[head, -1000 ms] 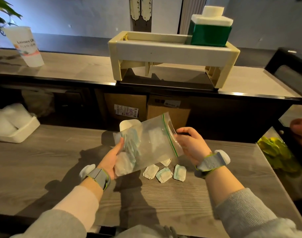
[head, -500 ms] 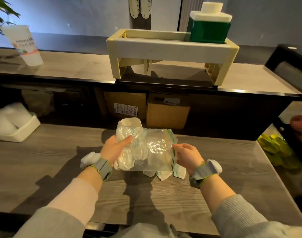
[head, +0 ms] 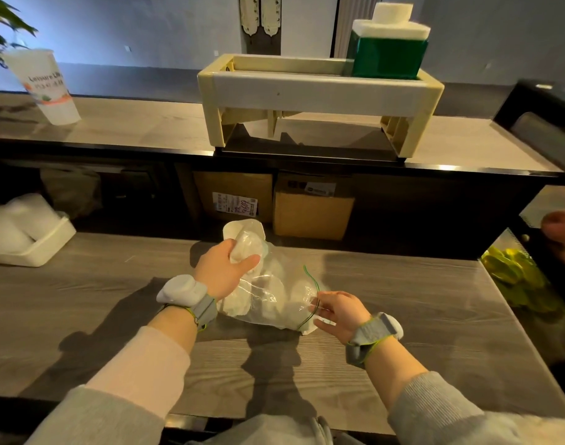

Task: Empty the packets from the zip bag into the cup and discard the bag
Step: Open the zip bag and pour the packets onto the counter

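Observation:
A clear zip bag (head: 274,297) with a green seal line lies low over the wooden table (head: 403,316), with pale packets inside it. My left hand (head: 223,271) grips the bag's closed end. My right hand (head: 338,311) pinches the bag's open mouth at the green seal. A white paper cup (head: 242,228) stands just behind my left hand, partly hidden by it and the bag. The loose packets on the table are hidden under the bag.
A white tray (head: 34,248) with pale bundles sits at the table's left. Behind stand a raised counter with a printed cup (head: 46,88), a cream stand (head: 319,97) and a green box (head: 387,56). Cardboard boxes (head: 310,213) sit beneath. Green items (head: 512,277) lie at right.
Both hands have lowered the bag from upright in the air down to the table, laying it flat over the loose packets. My left hand has shifted up towards the cup.

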Tool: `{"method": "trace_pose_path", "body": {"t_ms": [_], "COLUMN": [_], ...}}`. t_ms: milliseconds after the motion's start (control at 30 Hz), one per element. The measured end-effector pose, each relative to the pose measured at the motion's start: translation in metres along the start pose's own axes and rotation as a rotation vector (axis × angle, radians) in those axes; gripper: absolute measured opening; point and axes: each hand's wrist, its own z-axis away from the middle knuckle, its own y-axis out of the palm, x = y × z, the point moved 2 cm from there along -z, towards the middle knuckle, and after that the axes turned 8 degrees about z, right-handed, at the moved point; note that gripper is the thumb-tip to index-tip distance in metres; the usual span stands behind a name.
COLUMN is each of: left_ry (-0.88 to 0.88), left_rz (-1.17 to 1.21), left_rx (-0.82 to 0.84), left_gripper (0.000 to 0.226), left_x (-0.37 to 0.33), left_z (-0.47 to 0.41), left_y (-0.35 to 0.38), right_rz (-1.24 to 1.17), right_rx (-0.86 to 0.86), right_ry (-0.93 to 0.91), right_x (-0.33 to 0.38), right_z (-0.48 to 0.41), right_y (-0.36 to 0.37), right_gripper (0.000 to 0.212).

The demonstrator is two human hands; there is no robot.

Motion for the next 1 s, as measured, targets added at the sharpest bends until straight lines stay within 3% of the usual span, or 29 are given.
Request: {"method": "trace_pose_path", "body": {"t_ms": [100, 267, 500, 833, 1000], "left_ry": [0.008, 0.049, 0.021, 0.101, 0.168], "left_rz": [-0.114, -0.098, -0.263, -0.205, -0.098], "left_rx": [0.006, -0.006, 0.016, 0.032, 0.017], "left_gripper": [0.053, 0.042, 0.053, 0.029, 0.016], "left_x": [-0.006, -0.016, -0.035, -0.067, -0.078], "left_z": [0.001, 0.001, 0.000, 0.007, 0.011], "left_y": [-0.001, -0.006, -0.016, -0.027, -0.034], "right_rz": [-0.015, -0.067, -0.108, -0.076, -0.093], "right_rx": [0.032, 0.058, 0.093, 0.162, 0.203], "right_ry": [0.033, 0.069, 0.108, 0.100, 0.031], "right_x": [-0.004, -0.006, -0.007, -0.005, 0.001], "right_z": [-0.001, -0.001, 0.000, 0.010, 0.014], "right_y": [0.001, 0.003, 0.010, 0.019, 0.020], "right_gripper": [0.006, 0.007, 0.003, 0.015, 0.008]}}
